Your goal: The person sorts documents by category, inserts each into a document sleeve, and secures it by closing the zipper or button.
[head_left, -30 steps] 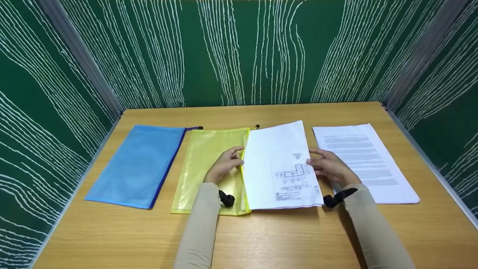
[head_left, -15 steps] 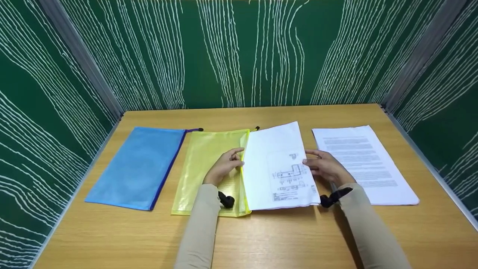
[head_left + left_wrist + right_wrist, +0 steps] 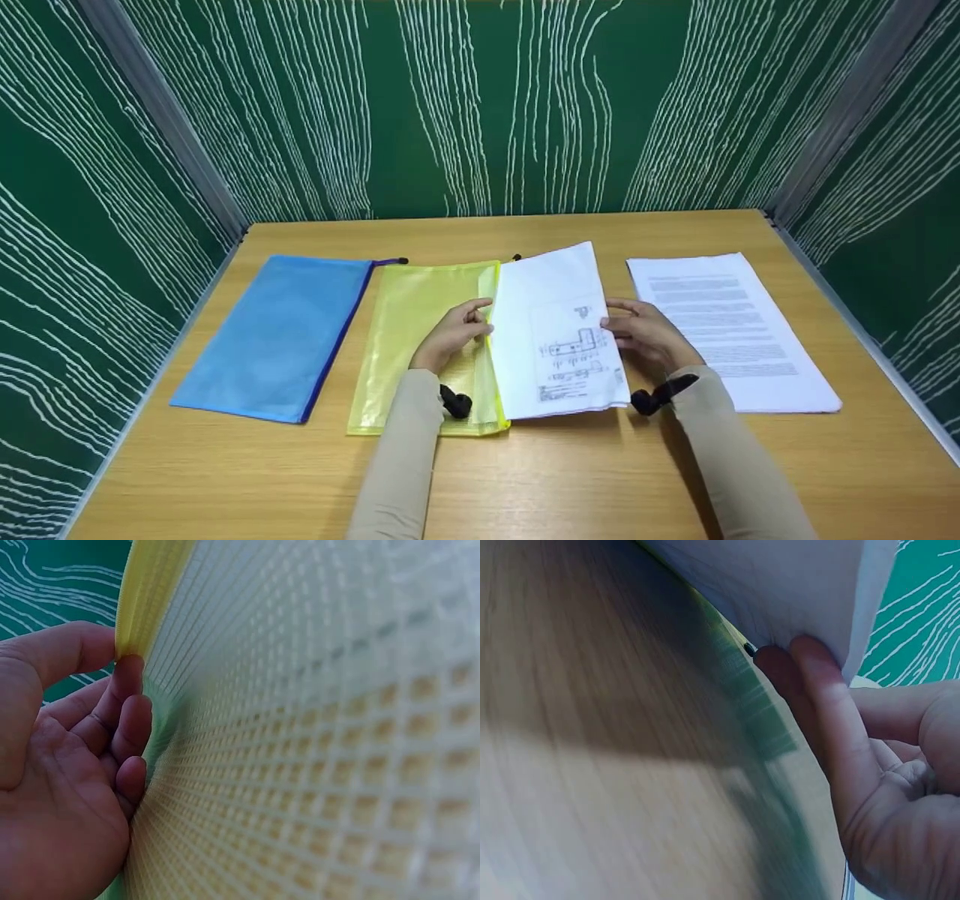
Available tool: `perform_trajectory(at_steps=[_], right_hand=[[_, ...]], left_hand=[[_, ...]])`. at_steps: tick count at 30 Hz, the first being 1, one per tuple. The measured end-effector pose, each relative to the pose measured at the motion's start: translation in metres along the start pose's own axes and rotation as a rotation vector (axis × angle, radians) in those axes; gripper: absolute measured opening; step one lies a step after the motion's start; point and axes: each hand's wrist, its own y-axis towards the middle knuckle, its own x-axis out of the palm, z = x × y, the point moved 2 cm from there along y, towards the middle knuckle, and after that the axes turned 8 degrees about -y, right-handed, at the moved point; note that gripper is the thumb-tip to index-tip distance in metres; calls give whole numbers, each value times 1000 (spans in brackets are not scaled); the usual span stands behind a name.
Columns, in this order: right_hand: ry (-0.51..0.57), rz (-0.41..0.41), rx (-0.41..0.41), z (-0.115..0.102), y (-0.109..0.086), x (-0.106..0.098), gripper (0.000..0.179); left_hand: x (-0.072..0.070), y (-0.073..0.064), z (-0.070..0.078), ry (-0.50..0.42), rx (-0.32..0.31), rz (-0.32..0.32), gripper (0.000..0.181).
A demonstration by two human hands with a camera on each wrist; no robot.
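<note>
A yellow mesh zip pouch point(image 3: 420, 330) lies in the middle of the table, its open edge facing right. My left hand point(image 3: 456, 334) pinches that zip edge between thumb and fingers; the left wrist view shows the yellow zipper band point(image 3: 150, 600) between the fingertips. A stack of paper point(image 3: 555, 330) with a line drawing printed on it stands partly inside the pouch's mouth, tilted with its right side raised. My right hand point(image 3: 649, 334) pinches the stack's right edge, thumb on top and fingers beneath. In the right wrist view the fingers point(image 3: 817, 675) press against the underside of the paper.
To the left lies a blue zip pouch point(image 3: 274, 337) with a dark blue zipper. A second stack of printed paper point(image 3: 727, 330) lies at the right, close to the right hand. Green walls point(image 3: 480, 112) with white wavy lines enclose the wooden table point(image 3: 525, 480) at the back and sides.
The right hand has moved left with the paper stack, whose right edge is now nearer the pouch. The left hand keeps its pinch on the zip edge, almost unmoved.
</note>
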Motion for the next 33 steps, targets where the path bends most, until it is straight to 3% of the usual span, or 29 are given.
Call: perform_trajectory(at_steps=[14, 23, 33], right_hand=[[-16, 7, -6, 2, 6, 18, 67], [27, -28, -31, 1, 9, 28, 66], [55, -33, -30, 2, 13, 35, 63]], left_hand=[[-4, -1, -1, -19, 10, -14, 60], [-4, 0, 0, 14, 11, -19, 59], [-2, 0, 1, -13, 22, -18, 59]])
